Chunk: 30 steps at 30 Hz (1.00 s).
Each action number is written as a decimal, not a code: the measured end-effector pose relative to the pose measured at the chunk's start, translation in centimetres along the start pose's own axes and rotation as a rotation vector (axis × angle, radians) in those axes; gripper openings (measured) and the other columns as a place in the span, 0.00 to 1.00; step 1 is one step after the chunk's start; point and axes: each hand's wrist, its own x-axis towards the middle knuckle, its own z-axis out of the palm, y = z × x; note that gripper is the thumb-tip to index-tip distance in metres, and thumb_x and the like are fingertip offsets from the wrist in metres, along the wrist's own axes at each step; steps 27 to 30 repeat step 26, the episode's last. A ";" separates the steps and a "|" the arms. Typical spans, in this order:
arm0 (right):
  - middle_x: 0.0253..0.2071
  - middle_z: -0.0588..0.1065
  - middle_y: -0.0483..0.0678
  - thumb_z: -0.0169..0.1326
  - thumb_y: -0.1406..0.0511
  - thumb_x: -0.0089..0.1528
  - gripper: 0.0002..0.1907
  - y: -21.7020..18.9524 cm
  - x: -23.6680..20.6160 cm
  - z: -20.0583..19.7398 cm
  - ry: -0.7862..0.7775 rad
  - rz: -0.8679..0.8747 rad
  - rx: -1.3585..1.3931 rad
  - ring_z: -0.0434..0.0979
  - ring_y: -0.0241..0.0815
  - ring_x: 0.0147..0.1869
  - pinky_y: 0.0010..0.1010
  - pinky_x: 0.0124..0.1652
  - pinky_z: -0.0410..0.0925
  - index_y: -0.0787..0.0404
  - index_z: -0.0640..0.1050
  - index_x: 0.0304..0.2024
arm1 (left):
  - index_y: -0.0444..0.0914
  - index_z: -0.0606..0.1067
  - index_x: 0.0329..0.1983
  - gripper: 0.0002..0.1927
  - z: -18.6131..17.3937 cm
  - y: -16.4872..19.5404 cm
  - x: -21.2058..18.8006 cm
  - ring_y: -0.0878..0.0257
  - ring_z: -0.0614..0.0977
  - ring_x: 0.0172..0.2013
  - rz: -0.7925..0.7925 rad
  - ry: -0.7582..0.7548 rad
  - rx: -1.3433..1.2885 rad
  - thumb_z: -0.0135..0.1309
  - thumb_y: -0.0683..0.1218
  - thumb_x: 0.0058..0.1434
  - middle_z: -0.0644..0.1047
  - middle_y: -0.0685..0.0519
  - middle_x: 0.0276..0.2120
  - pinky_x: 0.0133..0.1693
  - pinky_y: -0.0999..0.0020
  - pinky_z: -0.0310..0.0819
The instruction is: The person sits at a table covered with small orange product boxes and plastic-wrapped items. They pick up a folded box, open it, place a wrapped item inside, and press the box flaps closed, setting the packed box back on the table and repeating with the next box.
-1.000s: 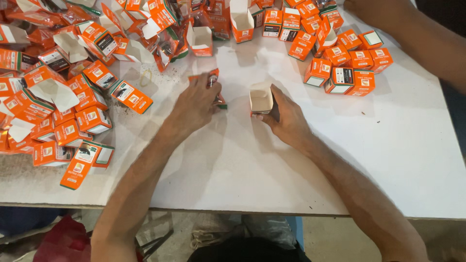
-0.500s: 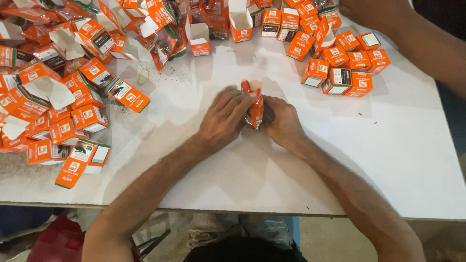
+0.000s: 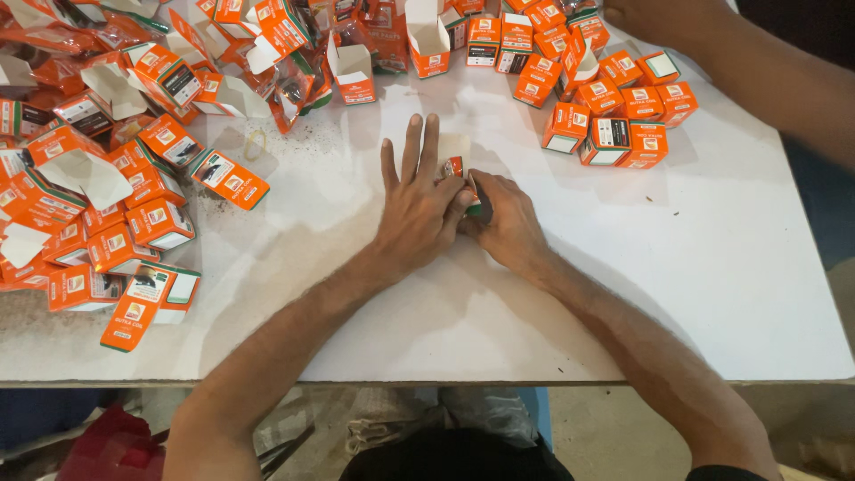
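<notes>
Both my hands meet at the middle of the white table (image 3: 695,294) over one small orange carton (image 3: 454,167) with a white open flap. My left hand (image 3: 417,205) lies flat on it, fingers stretched forward, thumb pressing its side. My right hand (image 3: 503,218) grips the carton's near end from the right; most of the carton is hidden under my fingers.
A big heap of open and flattened orange cartons (image 3: 116,169) and plastic bags covers the left and far side. Closed orange cartons (image 3: 614,107) are grouped at the far right. Another person's arm (image 3: 757,71) reaches in at the top right.
My hands have pushed the carton down from upright between them to lying on the table, and my left hand has spread flat over it.
</notes>
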 end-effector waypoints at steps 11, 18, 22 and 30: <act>0.50 0.77 0.58 0.73 0.64 0.48 0.38 0.2 0.3 0.3 -0.004 0.024 -0.052 0.77 0.59 0.54 0.45 0.49 0.71 0.64 0.73 0.59 | 0.31 0.63 0.68 0.34 -0.1 -1.0 -0.7 0.51 0.77 0.48 -0.513 0.022 -0.638 0.58 0.47 0.60 0.74 0.41 0.54 0.50 0.55 0.72; 0.53 0.77 0.59 0.70 0.67 0.53 0.41 -0.3 0.1 0.0 -0.029 -0.047 -0.027 0.76 0.63 0.58 0.47 0.53 0.70 0.66 0.68 0.66 | 0.31 0.72 0.36 0.20 1.2 -3.1 1.9 0.65 0.80 0.30 -0.654 -0.107 -0.598 0.69 0.46 0.51 0.79 0.48 0.30 0.31 0.67 0.76; 0.59 0.75 0.58 0.66 0.67 0.57 0.40 -0.1 -0.3 0.1 -0.042 0.086 0.099 0.76 0.59 0.61 0.43 0.56 0.70 0.59 0.63 0.69 | 0.32 0.68 0.33 0.21 1.3 -3.2 1.8 0.64 0.77 0.30 -0.640 -0.085 -0.627 0.69 0.47 0.52 0.74 0.49 0.28 0.29 0.64 0.74; 0.64 0.74 0.60 0.67 0.67 0.60 0.42 1.3 -0.8 0.6 -0.083 -0.125 -0.257 0.76 0.56 0.64 0.41 0.60 0.71 0.46 0.59 0.71 | 0.35 0.66 0.40 0.19 0.7 -3.8 0.8 0.64 0.79 0.31 -0.613 -0.221 -0.954 0.64 0.45 0.54 0.75 0.53 0.30 0.29 0.64 0.74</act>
